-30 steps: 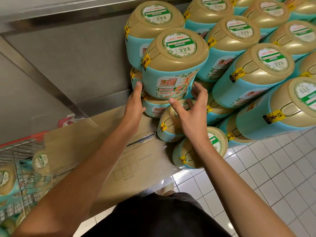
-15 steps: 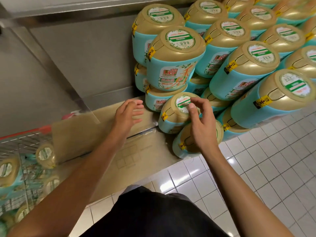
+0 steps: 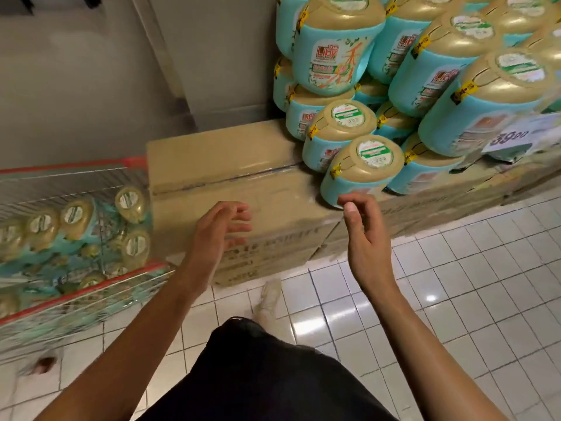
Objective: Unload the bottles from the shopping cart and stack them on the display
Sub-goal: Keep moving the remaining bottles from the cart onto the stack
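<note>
Both empty, fingers loosely curled: left hand [image 3: 218,229] is way nearer the bottles [image 3: 76,217] in the cart [image 3: 91,164], off left, than right hand [image 3: 364,235].

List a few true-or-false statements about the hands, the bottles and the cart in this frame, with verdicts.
1. The left hand and right hand hold nothing. True.
2. The shopping cart is empty. False: several bottles lie inside it.
3. The stacked bottles sit on cardboard boxes. True.
4. The cart stands on the person's right. False: it is on their left.
5. The floor is carpeted. False: it is white tile.
</note>
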`<move>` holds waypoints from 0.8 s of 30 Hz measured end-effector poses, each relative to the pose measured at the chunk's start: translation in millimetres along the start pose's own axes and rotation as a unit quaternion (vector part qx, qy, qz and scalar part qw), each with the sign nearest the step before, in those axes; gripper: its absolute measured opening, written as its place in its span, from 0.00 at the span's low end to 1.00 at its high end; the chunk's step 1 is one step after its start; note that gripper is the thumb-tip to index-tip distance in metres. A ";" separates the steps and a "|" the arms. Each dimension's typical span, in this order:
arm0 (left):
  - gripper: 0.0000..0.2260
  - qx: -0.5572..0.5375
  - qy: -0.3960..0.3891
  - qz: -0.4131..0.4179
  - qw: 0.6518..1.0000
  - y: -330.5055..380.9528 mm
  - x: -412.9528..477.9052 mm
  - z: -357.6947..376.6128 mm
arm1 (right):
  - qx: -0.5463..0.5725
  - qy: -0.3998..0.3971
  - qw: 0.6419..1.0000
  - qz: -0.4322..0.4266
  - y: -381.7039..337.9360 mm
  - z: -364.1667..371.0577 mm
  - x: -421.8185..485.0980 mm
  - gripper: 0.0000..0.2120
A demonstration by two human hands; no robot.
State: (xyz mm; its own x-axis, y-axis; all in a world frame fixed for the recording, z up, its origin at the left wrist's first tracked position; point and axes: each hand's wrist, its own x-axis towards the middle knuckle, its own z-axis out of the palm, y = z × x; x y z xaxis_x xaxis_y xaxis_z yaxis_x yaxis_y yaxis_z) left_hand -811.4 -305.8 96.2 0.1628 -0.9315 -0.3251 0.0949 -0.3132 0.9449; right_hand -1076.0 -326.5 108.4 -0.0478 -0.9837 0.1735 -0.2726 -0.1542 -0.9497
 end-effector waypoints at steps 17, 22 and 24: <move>0.17 -0.062 0.165 -0.006 0.984 -62.5 -209.2 -183.9 | 0.036 -0.202 0.976 0.078 -42.8 132.0 -170.1 0.17; 0.19 -0.093 0.234 -0.016 0.968 -77.4 -248.5 -276.9 | 0.050 -0.274 0.956 0.092 -66.9 238.1 -197.5 0.19; 0.18 -0.106 0.250 -0.019 0.962 -84.1 -259.9 -313.7 | 0.055 -0.294 0.950 0.087 -77.1 280.4 -208.2 0.18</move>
State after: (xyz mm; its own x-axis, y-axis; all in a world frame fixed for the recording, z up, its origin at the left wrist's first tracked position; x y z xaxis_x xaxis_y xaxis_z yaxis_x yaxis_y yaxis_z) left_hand -553.5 20.5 89.5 0.6027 -0.6980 -0.3867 0.2995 -0.2513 0.9204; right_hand -775.6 -135.7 72.4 0.4700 -0.8724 -0.1338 -0.2066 0.0387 -0.9777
